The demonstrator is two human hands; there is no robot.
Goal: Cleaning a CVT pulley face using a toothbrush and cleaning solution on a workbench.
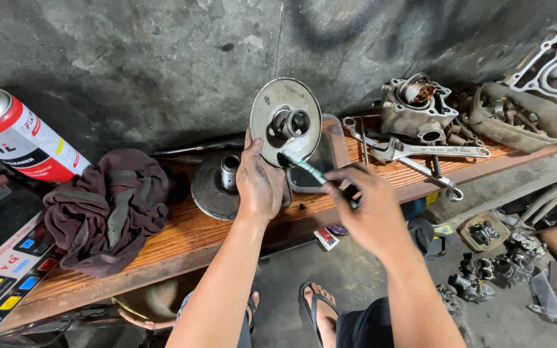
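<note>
Left hand grips one pulley disc; right hand pinches one brush; second disc on bench.

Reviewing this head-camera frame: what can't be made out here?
- Head view: back of the metal disc, held upright by the left hand, faces away.
- Brush handle end is hidden inside the right hand.
- Second disc on the wooden bench is partly covered by the left hand.
- Spray can is cut off by the left edge.
- Floor parts at right are too small to identify.
</note>
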